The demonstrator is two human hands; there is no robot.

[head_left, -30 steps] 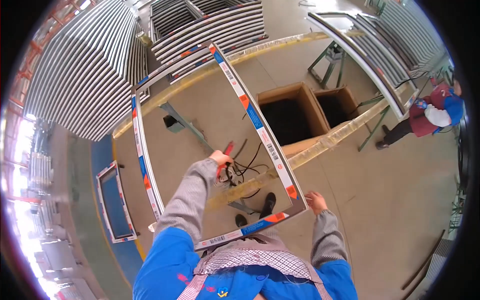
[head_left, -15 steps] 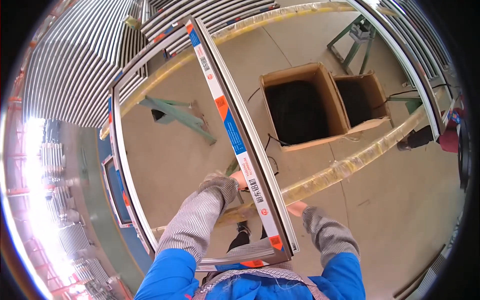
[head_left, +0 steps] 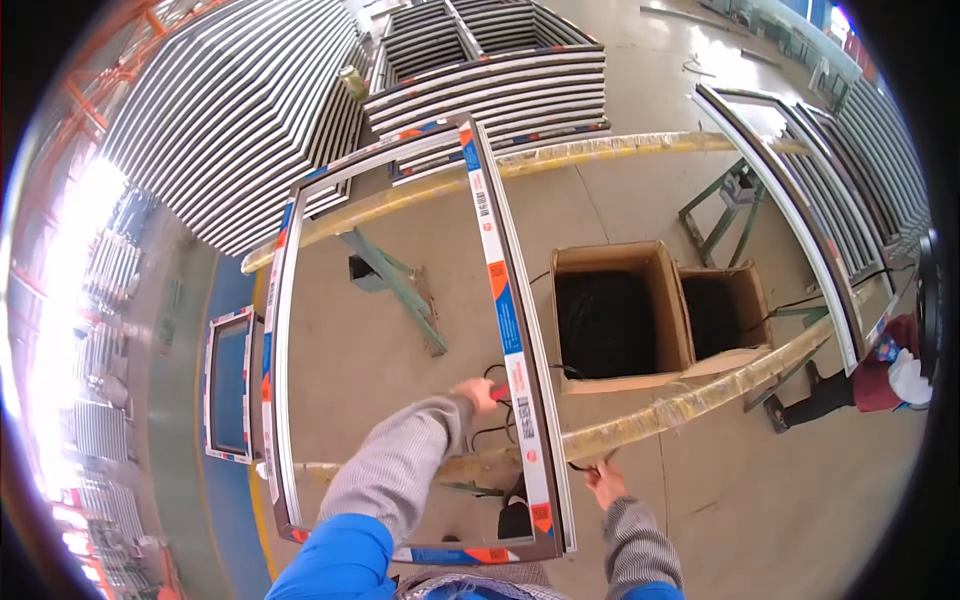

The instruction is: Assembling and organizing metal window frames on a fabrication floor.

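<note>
A rectangular aluminium window frame point(head_left: 515, 330), dark with white edges and printed protective tape, lies in front of me across two plastic-wrapped yellow bars. My left hand point(head_left: 478, 393) reaches inside the frame beside its right-hand member, closed on a small red object point(head_left: 500, 392), perhaps a tool handle, mostly hidden. Thin black strip point(head_left: 490, 432) loops around and below that hand. Outside the frame, by the near bar, my right hand point(head_left: 605, 483) has bent fingers close to a thin dark strip point(head_left: 580, 467); whether they grip it is unclear.
Two cardboard boxes point(head_left: 667, 305) of coiled black strip stand beyond the near yellow bar point(head_left: 690, 402). Green trestles point(head_left: 395, 290) stand on the floor. Stacked frames point(head_left: 490, 95) fill the back; another frame point(head_left: 815, 230) rests at right, near another person point(head_left: 885, 375).
The view has tilted up, showing more of the background. My left hand now shows a red object in it. My right hand has come out from beside the frame and sits lower.
</note>
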